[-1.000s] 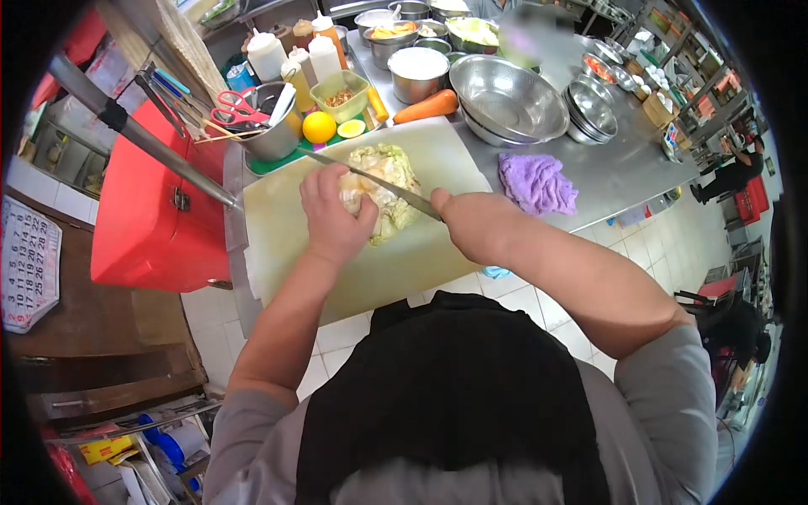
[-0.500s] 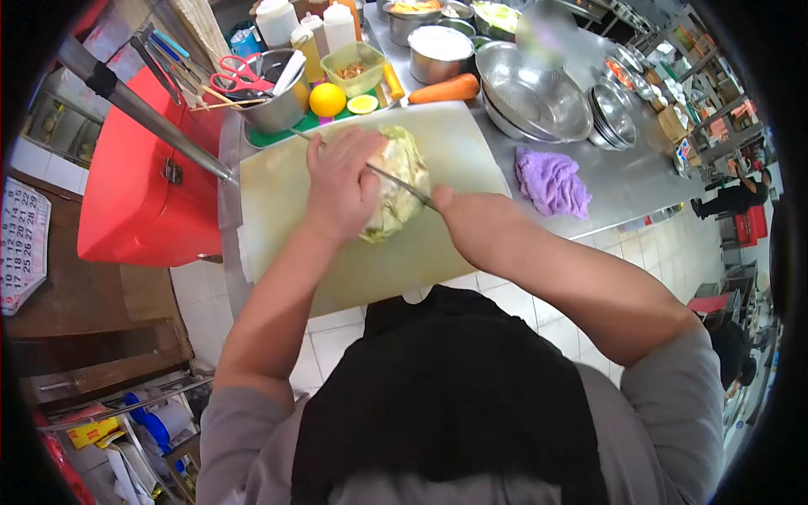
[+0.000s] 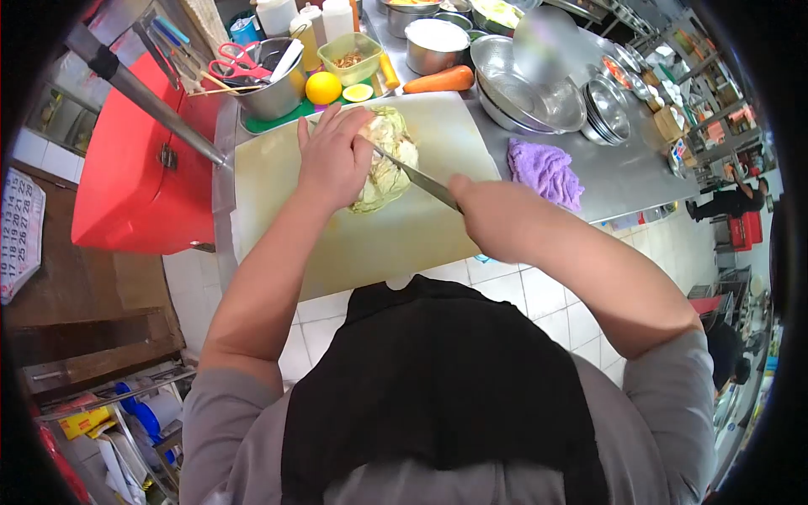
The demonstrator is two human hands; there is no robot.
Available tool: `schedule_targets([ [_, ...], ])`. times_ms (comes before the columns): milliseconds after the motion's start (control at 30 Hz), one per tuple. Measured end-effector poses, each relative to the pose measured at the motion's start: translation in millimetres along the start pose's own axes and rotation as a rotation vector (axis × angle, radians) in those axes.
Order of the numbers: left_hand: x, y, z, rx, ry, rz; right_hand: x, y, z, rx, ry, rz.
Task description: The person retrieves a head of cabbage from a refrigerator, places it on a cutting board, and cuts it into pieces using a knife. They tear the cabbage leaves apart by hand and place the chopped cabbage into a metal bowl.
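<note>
A pale green head of cabbage (image 3: pixel 389 178) lies on the whitish cutting board (image 3: pixel 337 252). My left hand (image 3: pixel 335 160) presses on its left side, fingers pointing away from me and holding it steady. My right hand (image 3: pixel 497 215) is closed around the handle of a kitchen knife (image 3: pixel 431 187), whose grip is mostly hidden. The blade slants from my right hand up to the left, with its front part at the cabbage close to my left thumb. How deep the edge sits in the cabbage I cannot tell.
Behind the board are a metal pot of scissors and tools (image 3: pixel 273 93), an orange (image 3: pixel 323 87), a halved citrus (image 3: pixel 358 93) and a carrot (image 3: pixel 439 80). A purple cloth (image 3: pixel 544 173) and colander (image 3: pixel 528 84) stand right; a red cooler (image 3: pixel 139 181) is left.
My right hand has drawn the knife back to the right, so more blade shows and its tip no longer sticks out beyond my left hand. My left hand stays on the cabbage.
</note>
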State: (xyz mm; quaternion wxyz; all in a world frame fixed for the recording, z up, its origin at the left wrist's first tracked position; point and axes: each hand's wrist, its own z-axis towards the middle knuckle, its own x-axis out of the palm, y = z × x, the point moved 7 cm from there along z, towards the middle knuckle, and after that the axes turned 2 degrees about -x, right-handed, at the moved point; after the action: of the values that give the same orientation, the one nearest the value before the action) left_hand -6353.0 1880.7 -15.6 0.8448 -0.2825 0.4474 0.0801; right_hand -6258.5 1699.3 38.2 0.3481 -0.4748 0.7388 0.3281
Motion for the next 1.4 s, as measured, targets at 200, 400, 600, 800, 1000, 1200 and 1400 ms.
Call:
schedule_targets([
  [200,9,35,5,-0.106,0.054,-0.093,42,5,69,0.019,-0.14,0.149],
  [400,5,20,14,-0.144,0.092,-0.073,65,-2,89,-0.066,-0.088,0.16],
  [600,12,24,30,-0.163,0.257,-0.022,99,-77,5,-0.109,-0.124,0.263],
  [800,5,14,15,-0.036,0.05,0.019,146,-122,-46,0.005,0.096,0.993],
  [1000,-24,16,-31,0.059,-0.015,-0.081,142,-130,-54,-0.304,-0.081,1.478],
  [1200,-32,13,-47,0.033,0.053,-0.079,124,-141,-42,-0.494,-0.158,1.847],
  [1400,-36,22,-62,-0.062,-0.012,-0.245,105,-144,-33,-0.581,-0.207,1.931],
])
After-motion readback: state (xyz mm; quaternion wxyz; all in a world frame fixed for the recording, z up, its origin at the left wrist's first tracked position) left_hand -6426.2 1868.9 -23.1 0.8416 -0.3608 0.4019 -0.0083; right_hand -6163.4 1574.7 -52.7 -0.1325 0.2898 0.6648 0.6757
